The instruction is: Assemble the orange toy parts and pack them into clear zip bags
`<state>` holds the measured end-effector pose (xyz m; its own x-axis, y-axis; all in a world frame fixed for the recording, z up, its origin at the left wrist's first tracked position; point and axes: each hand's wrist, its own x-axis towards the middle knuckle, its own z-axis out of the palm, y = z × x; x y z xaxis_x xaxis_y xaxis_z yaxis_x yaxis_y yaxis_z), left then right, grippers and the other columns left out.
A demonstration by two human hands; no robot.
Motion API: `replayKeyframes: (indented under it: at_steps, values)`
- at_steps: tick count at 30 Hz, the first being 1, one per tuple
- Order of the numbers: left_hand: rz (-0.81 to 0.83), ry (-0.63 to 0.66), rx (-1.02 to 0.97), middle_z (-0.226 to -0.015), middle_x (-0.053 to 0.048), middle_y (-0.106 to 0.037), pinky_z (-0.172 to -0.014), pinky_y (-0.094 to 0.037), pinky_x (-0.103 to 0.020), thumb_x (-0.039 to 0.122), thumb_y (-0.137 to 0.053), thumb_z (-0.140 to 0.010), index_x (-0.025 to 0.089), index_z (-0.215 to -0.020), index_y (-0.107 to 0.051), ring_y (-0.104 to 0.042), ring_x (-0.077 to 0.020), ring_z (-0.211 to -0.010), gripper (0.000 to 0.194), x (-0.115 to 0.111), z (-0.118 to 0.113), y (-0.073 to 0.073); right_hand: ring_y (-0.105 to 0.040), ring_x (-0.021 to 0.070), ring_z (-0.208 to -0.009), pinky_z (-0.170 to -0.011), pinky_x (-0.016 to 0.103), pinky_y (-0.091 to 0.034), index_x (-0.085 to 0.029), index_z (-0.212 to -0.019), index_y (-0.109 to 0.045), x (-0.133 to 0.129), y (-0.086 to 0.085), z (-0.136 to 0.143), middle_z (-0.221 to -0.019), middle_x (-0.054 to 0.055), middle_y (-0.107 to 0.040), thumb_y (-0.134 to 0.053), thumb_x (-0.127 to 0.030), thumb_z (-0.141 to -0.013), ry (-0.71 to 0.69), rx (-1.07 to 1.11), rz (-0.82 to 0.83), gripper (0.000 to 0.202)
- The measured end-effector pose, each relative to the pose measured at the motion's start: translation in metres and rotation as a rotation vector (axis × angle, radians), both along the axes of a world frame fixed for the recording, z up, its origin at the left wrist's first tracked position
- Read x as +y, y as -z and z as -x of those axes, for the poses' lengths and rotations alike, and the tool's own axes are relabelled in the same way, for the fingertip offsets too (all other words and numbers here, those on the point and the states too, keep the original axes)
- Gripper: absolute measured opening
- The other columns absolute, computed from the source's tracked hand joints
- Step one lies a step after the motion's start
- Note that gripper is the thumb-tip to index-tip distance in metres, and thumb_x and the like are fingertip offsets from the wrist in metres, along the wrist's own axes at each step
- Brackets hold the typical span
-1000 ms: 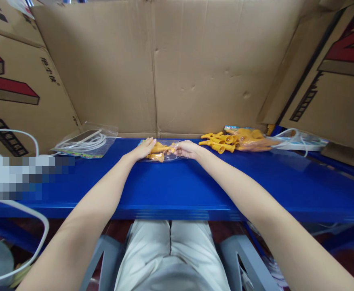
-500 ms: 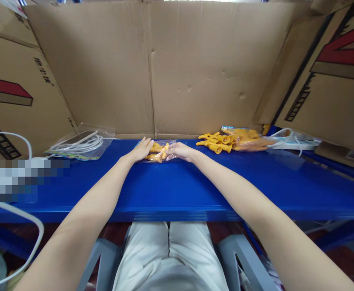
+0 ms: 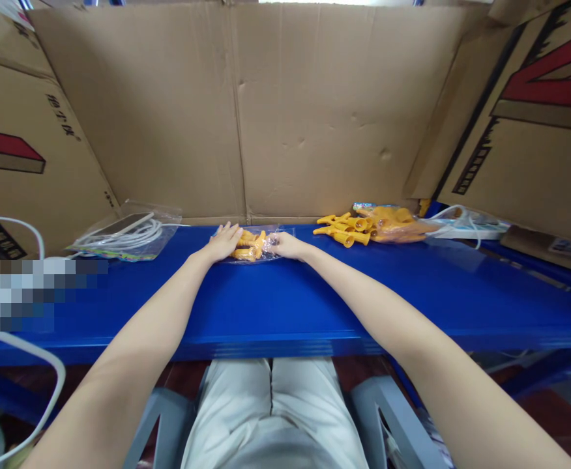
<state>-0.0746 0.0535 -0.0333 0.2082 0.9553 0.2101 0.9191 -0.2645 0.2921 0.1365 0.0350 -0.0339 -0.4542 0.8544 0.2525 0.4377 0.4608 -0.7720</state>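
A clear plastic bag (image 3: 251, 259) with several yellow horn-shaped plastic pieces (image 3: 249, 247) in it lies on the blue table, near the cardboard at the back. Fingers stretched, my left hand (image 3: 225, 241) rests over the bag's left end. At the other end my right hand (image 3: 285, 245) has its fingers closed on the bag's film. Part of the pieces is hidden under my left hand. To the right of my right hand are loose yellow horn-shaped pieces (image 3: 347, 229), beside a fuller bag of orange-yellow pieces (image 3: 395, 225).
Cardboard panels (image 3: 315, 117) wall in the back and both sides of the blue table (image 3: 276, 306). On the left lies a bag with a coiled white cable (image 3: 129, 236). A white power strip (image 3: 476, 228) with a cord stands at the right. Another white cable (image 3: 55, 365) hangs at the left.
My right hand has shifted slightly and its fingers are gathered on the bag's film. The left fingers have slid a little left, showing more of the yellow pieces.
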Motion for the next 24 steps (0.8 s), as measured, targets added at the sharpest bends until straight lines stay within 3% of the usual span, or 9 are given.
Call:
replayKeyframes:
  at_steps: [3, 5, 9, 13, 15, 18, 21, 24]
  values:
    - [0.061, -0.103, 0.004, -0.158, -0.007, -0.01, -0.111, -0.015, -0.059, 0.053, -0.007, -0.092, 0.02, -0.149, -0.026, -0.002, -0.0311, -0.145, 0.069, -0.007, -0.002, -0.004, -0.059, 0.0122, -0.074, -0.073, 0.022, -0.044, -0.013, -0.08, -0.066, 0.005, -0.001, -0.003, -0.079, 0.001, -0.068, -0.06, -0.017, -0.078, -0.058, -0.11, -0.078, 0.008]
    - [0.066, -0.092, 0.012, -0.158, -0.007, -0.009, -0.11, -0.015, -0.061, 0.052, -0.006, -0.092, 0.02, -0.149, -0.025, -0.002, -0.0314, -0.145, 0.069, -0.01, -0.004, -0.006, -0.06, 0.0134, -0.076, -0.074, 0.023, -0.044, -0.013, -0.08, -0.067, 0.009, -0.004, -0.01, -0.08, 0.002, -0.068, -0.059, -0.017, -0.079, 0.03, -0.195, -0.131, 0.009]
    - [0.062, -0.08, 0.013, -0.158, -0.006, -0.009, -0.109, -0.015, -0.063, 0.054, -0.004, -0.091, 0.022, -0.149, -0.025, -0.003, -0.0327, -0.145, 0.069, -0.01, -0.003, -0.007, -0.061, 0.0179, -0.087, -0.08, 0.027, -0.044, -0.014, -0.085, -0.068, 0.017, -0.012, -0.037, -0.091, 0.008, -0.068, -0.053, -0.014, -0.083, 0.415, -0.315, -0.259, 0.015]
    - [0.067, -0.089, 0.021, -0.158, -0.005, -0.011, -0.11, -0.015, -0.061, 0.055, -0.004, -0.091, 0.023, -0.149, -0.026, -0.003, -0.0315, -0.145, 0.07, -0.009, -0.003, -0.006, -0.052, 0.026, -0.113, -0.094, 0.04, -0.039, -0.015, -0.11, -0.062, 0.022, -0.009, -0.075, -0.119, 0.015, -0.059, -0.043, -0.014, -0.087, 0.791, -0.507, -0.417, 0.03]
    - [0.071, -0.094, 0.019, -0.158, -0.006, -0.012, -0.111, -0.015, -0.059, 0.054, -0.005, -0.091, 0.023, -0.149, -0.026, -0.003, -0.0308, -0.145, 0.07, -0.008, -0.004, -0.005, -0.047, 0.0291, -0.119, -0.096, 0.044, -0.037, -0.013, -0.118, -0.058, 0.024, -0.004, -0.091, -0.126, 0.017, -0.054, -0.046, -0.017, -0.086, 0.821, -0.616, -0.35, 0.034]
    - [0.068, -0.083, 0.001, -0.157, -0.007, -0.016, -0.111, -0.015, -0.059, 0.054, -0.006, -0.091, 0.021, -0.149, -0.026, -0.005, -0.0312, -0.145, 0.069, -0.007, -0.003, -0.003, -0.047, 0.033, -0.12, -0.096, 0.048, -0.038, -0.01, -0.117, -0.06, 0.026, 0.004, -0.104, -0.128, 0.021, -0.053, -0.048, -0.02, -0.085, 0.718, -0.762, -0.214, 0.036]
    - [0.06, -0.064, -0.019, -0.157, -0.007, -0.019, -0.11, -0.014, -0.061, 0.056, -0.006, -0.09, 0.023, -0.149, -0.028, -0.007, -0.0323, -0.145, 0.071, -0.003, -0.001, 0.0, -0.047, 0.0357, -0.121, -0.095, 0.051, -0.038, -0.005, -0.12, -0.059, 0.028, 0.004, -0.101, -0.128, 0.025, -0.054, -0.048, -0.016, -0.083, 0.668, -0.824, -0.211, 0.04]
    - [0.051, -0.051, -0.014, -0.157, -0.007, -0.019, -0.11, -0.015, -0.061, 0.059, -0.004, -0.089, 0.025, -0.148, -0.029, -0.008, -0.0327, -0.144, 0.072, 0.004, 0.003, 0.004, -0.049, 0.0381, -0.119, -0.093, 0.052, -0.038, -0.003, -0.122, -0.058, 0.026, 0.0, -0.093, -0.125, 0.027, -0.055, -0.052, -0.015, -0.082, 0.743, -0.868, -0.192, 0.042]
